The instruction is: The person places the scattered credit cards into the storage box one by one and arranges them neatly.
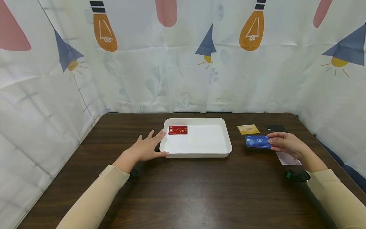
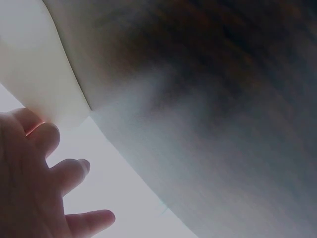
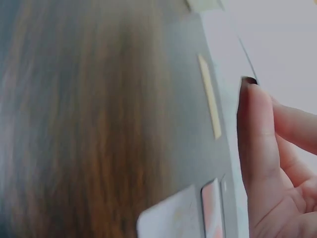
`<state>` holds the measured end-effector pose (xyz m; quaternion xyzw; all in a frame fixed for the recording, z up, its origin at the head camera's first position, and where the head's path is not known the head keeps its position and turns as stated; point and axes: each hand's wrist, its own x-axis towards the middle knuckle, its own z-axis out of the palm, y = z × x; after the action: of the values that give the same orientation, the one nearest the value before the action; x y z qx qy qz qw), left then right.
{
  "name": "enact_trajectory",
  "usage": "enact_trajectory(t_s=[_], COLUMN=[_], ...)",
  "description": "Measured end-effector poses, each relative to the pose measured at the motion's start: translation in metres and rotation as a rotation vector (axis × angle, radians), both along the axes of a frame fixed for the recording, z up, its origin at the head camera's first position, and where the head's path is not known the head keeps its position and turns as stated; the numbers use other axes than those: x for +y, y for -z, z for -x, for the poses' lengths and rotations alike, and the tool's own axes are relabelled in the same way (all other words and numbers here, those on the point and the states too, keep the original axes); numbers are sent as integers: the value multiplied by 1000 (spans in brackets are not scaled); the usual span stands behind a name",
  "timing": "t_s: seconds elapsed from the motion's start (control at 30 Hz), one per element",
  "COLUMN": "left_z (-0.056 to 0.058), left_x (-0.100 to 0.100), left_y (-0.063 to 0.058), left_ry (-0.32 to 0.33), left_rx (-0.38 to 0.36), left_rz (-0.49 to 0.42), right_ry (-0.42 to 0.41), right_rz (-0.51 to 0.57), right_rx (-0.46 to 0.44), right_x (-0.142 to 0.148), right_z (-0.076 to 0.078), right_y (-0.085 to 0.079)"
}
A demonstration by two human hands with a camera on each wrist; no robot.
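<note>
My right hand point(image 1: 288, 144) pinches a blue VIP card point(image 1: 257, 141) by its right end, above the right part of the table. In the right wrist view, thumb and fingers of the right hand point(image 3: 272, 144) close on a thin dark edge. My left hand point(image 1: 147, 148) is at the left side of a white tray point(image 1: 197, 155), fingers spread along the rim and thumb at the near left corner. A red VIP card point(image 1: 178, 130) lies inside the tray, at its far left. The left wrist view shows the left hand point(image 2: 34, 178) against the pale tray wall point(image 2: 44, 69).
Right of the tray, a yellow card point(image 1: 248, 129) and a dark card point(image 1: 275, 128) lie on the brown table point(image 1: 188, 190). A pale pink card point(image 1: 288, 159) lies partly under the right hand in the head view. A patterned white curtain point(image 1: 183, 76) hangs behind the table.
</note>
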<state>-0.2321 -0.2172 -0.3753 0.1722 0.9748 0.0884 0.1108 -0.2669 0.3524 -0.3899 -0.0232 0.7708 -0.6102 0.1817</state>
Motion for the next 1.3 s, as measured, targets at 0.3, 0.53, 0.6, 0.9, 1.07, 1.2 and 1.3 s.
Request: enact_trajectory(t_s=[0.3,0.53,0.6,0.9,1.07,1.2,1.3], left_z=[1,2,2,0,-2,-1,0], left_x=[0,-1,-1,-2,-2,-1,-1], left_y=[0,1,1,0,-1,0,1], left_ry=[12,11,13,9,10,14,12], left_rx=[-1,10,13,13,10,11,13], left_rz=[10,10,12,10,10,5,0], right_ry=[73,87,85,48,42,34,25], right_rz=[189,197,221,309,297,314,311], right_rx=[-37,-50,-46,1,25,20,13], right_x=[-9,-19,-22,-37,-54,-69,-79], right_z=[1,1,2,8,11,12,12], right_y=[-8,-15,-17,-30,-33,-33,-33])
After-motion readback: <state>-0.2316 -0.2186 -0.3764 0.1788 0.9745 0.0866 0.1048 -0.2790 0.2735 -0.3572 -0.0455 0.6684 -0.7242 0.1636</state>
